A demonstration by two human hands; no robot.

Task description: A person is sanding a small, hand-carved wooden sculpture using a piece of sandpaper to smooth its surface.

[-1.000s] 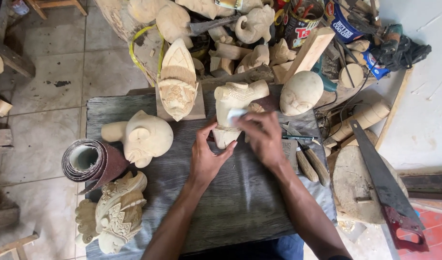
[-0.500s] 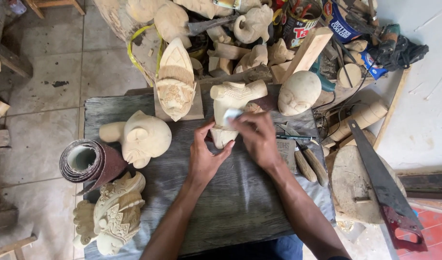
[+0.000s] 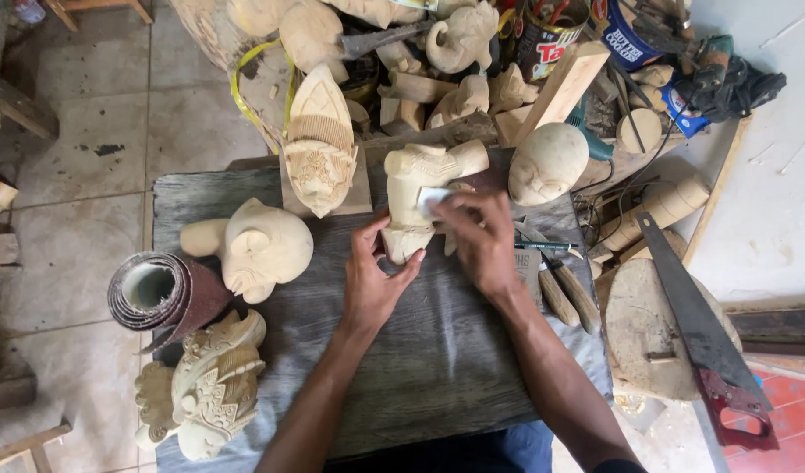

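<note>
Two hands meet at the frame's centre on the grey tabletop [image 3: 244, 197]: the left hand [image 3: 372, 280] clasps the pale wooden carving [image 3: 415, 188] low down, seemingly stiff and solid, while the right hand [image 3: 481, 241] pinches a small white sanding scrap [image 3: 431, 201] against it.

A dark, weathered wooden counter [image 3: 437, 368] carries pale carvings: a round-headed one [image 3: 260, 247] near its left edge, an ornate mask [image 3: 208, 385] at the near left corner, a pointed mask [image 3: 319, 144] at the far edge. A sandpaper roll [image 3: 161, 293] overhangs the left edge.
</note>
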